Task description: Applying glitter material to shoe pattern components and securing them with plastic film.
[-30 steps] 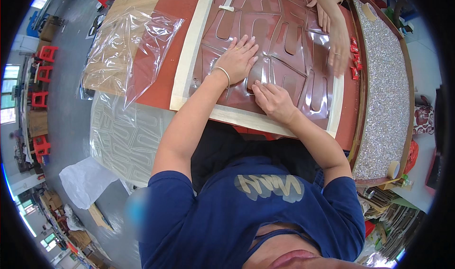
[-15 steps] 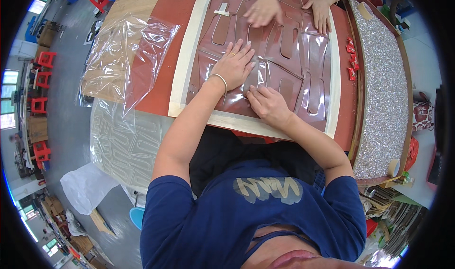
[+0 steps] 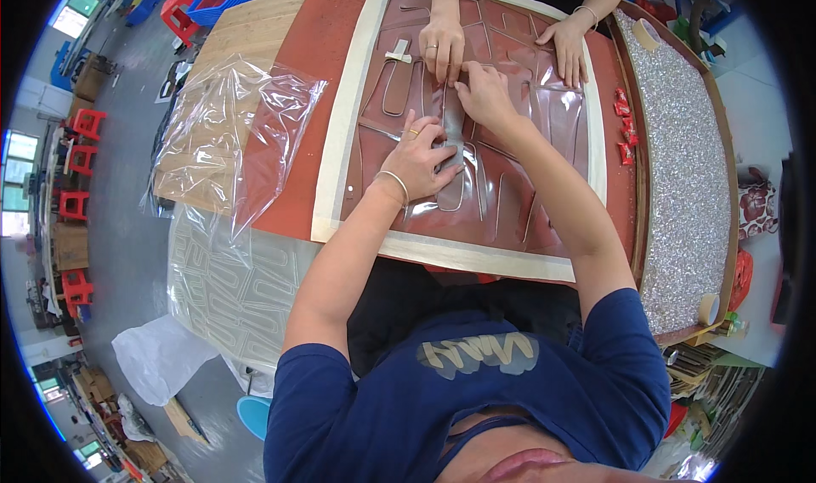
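A glossy brown sheet (image 3: 374, 156) with raised, cut-out shapes lies flat in a pale, cream-edged frame (image 3: 330, 190). My left hand (image 3: 416, 158) rests on it, fingers bent and spread, beside a long narrow shape (image 3: 454, 126) with a greyish sheen. At that shape's far end, my right hand (image 3: 486, 96) has its fingers drawn together at the surface; what they pinch, if anything, is hidden. Another person's hand (image 3: 442, 49) meets my right fingertips there, its fingers also pinched. That person's other hand (image 3: 564, 48) lies flat near the sheet's far right edge.
Clear plastic film (image 3: 229, 134) covers part of a wooden board (image 3: 246, 28) on the left. Below it lies a pale sheet with outlined shapes (image 3: 229, 283). Small red packets (image 3: 626, 130) lie to the right, beside a glittery silver panel (image 3: 688, 177) with tape rolls (image 3: 646, 34).
My right hand has moved forward from the near part of the sheet to the other person's hand. My left hand has slid nearer, its fingers more bent. The other person's sweeping hand now pinches.
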